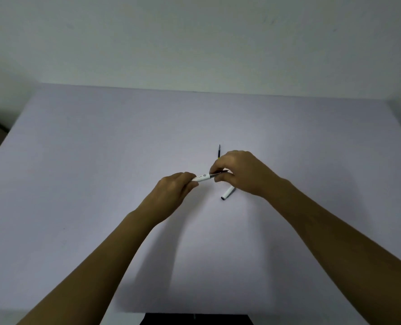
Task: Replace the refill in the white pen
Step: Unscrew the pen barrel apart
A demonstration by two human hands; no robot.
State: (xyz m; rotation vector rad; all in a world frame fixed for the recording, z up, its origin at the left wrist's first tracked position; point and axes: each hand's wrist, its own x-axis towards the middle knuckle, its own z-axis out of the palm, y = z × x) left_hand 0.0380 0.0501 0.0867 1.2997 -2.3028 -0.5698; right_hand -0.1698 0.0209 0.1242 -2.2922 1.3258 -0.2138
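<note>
Left hand [173, 187]: my fingers are curled tight round the rear end of the barrel [203, 178], holding it above the table [101, 184], roughly level.
Right hand [239, 171]: my fingertips pinch a thin dark refill [219, 173] right at the barrel's open end; how deep it sits inside, I cannot tell.
Barrel: white, small print on its side, spanning the gap between my two hands.
Second refill [219, 151]: dark, lying on the table just beyond my right hand, partly hidden by it.
White piece [227, 193]: short tube, dark at its near end, on the table under my right hand.
</note>
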